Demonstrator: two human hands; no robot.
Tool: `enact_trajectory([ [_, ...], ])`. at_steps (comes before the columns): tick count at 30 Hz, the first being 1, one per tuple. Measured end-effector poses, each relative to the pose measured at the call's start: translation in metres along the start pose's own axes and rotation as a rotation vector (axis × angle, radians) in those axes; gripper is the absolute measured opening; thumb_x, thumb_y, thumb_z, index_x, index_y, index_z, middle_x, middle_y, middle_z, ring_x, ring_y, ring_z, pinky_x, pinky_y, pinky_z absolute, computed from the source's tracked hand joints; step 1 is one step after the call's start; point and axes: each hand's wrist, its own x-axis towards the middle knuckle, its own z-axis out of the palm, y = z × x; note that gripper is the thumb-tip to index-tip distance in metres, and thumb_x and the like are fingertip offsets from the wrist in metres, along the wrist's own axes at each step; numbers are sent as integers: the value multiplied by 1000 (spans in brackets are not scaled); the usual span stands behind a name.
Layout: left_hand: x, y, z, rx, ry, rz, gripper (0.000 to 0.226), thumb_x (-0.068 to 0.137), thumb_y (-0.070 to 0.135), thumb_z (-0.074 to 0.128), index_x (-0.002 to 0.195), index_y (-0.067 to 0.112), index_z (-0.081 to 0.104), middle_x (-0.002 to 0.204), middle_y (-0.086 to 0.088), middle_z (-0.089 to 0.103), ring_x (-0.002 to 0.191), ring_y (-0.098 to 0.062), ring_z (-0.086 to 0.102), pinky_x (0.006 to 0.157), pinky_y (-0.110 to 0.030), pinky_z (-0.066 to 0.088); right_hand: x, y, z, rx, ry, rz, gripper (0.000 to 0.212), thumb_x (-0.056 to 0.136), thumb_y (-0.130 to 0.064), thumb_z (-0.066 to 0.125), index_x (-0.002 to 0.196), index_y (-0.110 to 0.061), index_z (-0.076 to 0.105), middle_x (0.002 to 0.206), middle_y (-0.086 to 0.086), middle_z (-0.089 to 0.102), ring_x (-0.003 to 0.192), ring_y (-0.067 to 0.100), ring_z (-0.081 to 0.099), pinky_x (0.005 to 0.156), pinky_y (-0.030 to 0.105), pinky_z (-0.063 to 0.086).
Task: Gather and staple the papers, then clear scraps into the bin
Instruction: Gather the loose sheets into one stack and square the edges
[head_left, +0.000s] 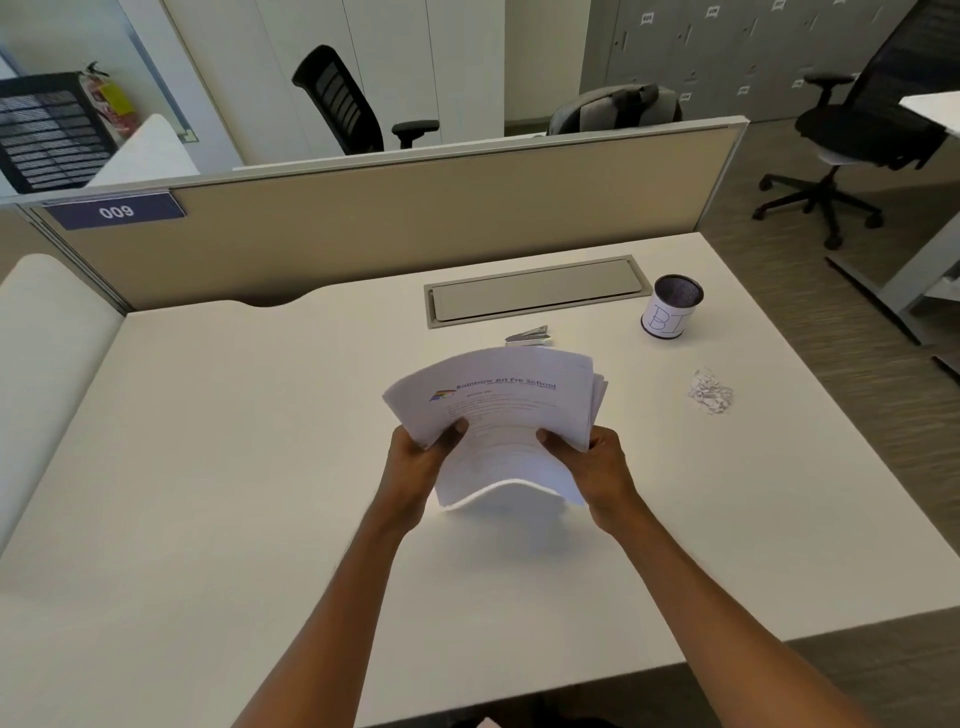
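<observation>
At the centre of the frame both hands were clamped on the stack of papers (501, 415), held up off the white desk (208, 467). The left hand (423, 454) gripped its left edge and the right hand (597, 457) its right edge, thumbs on the printed top sheet. The stack's long axis ran up the frame, heading end farthest from the person, sheets fanned at the top, near edge bowed. Just above lay the stapler (529, 335); the bin (671, 307) and scraps (710, 392) sat to the right.
</observation>
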Motion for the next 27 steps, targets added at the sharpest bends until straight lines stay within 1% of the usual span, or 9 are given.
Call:
enact_trajectory([
  [2, -2, -5, -1, 21, -5, -9, 26, 102, 7, 70, 122, 21, 79, 125, -13, 79, 117, -30, 74, 104, -56, 59, -3, 4, -2, -4, -31, -6, 16, 89, -18, 81, 104, -12, 79, 102, 8, 81, 96, 27, 74, 80, 35, 62],
  [3, -4, -8, -2, 38, -5, -23, 24, 101, 8, 72, 119, 21, 81, 123, -14, 80, 114, -31, 74, 104, -60, 58, -5, 6, -3, 7, -47, -9, 18, 89, -17, 81, 107, -14, 79, 104, 6, 81, 99, 26, 75, 82, 35, 63],
  [6, -6, -17, -3, 67, -6, -67, 20, 100, 12, 74, 116, 20, 82, 120, -15, 81, 114, -37, 75, 104, -68, 55, -9, 10, -5, 51, -55, 13, 24, 87, -15, 83, 110, -20, 78, 106, 1, 81, 100, 20, 75, 76, 24, 60],
  [8, -8, -21, -3, 62, -10, -78, 24, 99, 10, 74, 119, 20, 81, 122, -14, 80, 119, -40, 73, 105, -66, 55, -10, 13, -6, 36, -66, 29, 24, 86, -16, 84, 108, -22, 78, 105, 0, 81, 102, 21, 75, 78, 26, 61],
  [12, -8, -28, 0, 69, -24, -60, 32, 99, 8, 74, 128, 20, 74, 126, -12, 78, 121, -37, 72, 103, -57, 59, -10, 21, -2, -12, -91, 39, 27, 85, -16, 85, 102, -35, 78, 104, -3, 81, 101, 17, 75, 91, 39, 63],
  [15, -5, -30, 1, 66, 25, -57, 31, 99, 10, 74, 129, 17, 74, 124, -10, 79, 119, -36, 73, 99, -50, 62, -9, 21, 0, -16, -76, 38, 25, 84, -18, 86, 101, -35, 78, 103, -3, 81, 101, 19, 75, 93, 44, 62],
  [18, -2, -30, 0, 69, 62, -60, 29, 98, 10, 75, 127, 14, 75, 122, -8, 81, 117, -34, 74, 98, -47, 62, -7, 19, 1, 15, -65, 31, 27, 84, -15, 85, 102, -33, 77, 101, -6, 81, 98, 15, 75, 91, 39, 63],
  [21, -2, -36, -1, 90, 61, -81, 25, 98, 10, 75, 122, 18, 78, 120, -6, 82, 115, -31, 75, 100, -51, 62, -8, 23, 1, 20, -74, 54, 28, 84, -13, 85, 102, -34, 77, 101, -7, 81, 97, 11, 75, 90, 34, 62],
  [27, -4, -46, 1, 146, 62, -115, 24, 97, 16, 78, 121, 21, 79, 118, -4, 83, 113, -29, 77, 100, -55, 62, -8, 34, 3, -12, -70, 103, 28, 84, -16, 86, 106, -30, 75, 104, -6, 81, 101, 13, 75, 84, 25, 61],
])
